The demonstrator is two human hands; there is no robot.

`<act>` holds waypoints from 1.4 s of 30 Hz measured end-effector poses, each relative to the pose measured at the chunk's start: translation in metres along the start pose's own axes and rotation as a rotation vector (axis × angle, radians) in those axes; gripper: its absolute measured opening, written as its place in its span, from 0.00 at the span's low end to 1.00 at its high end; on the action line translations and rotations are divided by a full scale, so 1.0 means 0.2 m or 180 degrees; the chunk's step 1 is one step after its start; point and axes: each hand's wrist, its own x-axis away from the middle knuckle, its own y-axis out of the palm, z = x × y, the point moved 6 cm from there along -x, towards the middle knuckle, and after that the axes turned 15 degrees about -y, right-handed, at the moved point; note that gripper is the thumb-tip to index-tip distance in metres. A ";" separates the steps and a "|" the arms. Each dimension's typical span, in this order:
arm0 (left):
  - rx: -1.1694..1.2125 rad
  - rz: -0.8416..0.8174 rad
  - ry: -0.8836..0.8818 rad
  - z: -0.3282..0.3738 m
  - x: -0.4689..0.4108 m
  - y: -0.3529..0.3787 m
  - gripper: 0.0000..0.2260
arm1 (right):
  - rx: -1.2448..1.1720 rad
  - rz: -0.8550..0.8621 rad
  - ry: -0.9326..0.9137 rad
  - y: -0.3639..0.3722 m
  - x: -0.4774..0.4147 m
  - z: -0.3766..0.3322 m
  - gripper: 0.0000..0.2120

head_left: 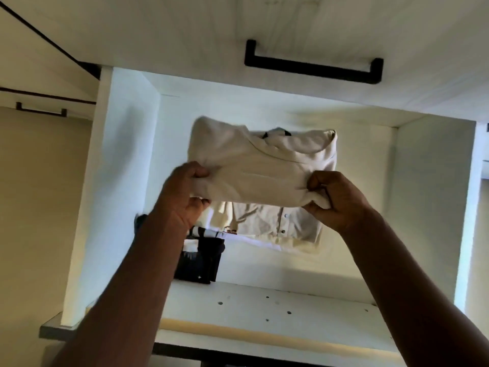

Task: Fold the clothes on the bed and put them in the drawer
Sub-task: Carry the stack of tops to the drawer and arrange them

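I hold a folded cream fabric sweatshirt (262,165) by its near edge, its neckline turned away from me. My left hand (182,197) is clamped on the near left corner, fingers curled under and thumb on top. My right hand (336,200) is clenched round the bunched near right corner. The sweatshirt hangs over the inside of an open white wooden drawer (119,181), not resting on anything I can see. Beneath it in the drawer lies a pale cream buttoned shirt (267,221), laid flat. Just beside that shirt, on the left, sits a pile of dark folded garments (203,263). Beyond the drawer is a white front panel with a black bar handle (312,66).
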 end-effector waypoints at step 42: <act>-0.3387 0.1040 0.0806 -0.67 -0.39 0.27 0.21 | 0.2995 0.1157 -0.0968 -0.87 -0.15 0.06 0.34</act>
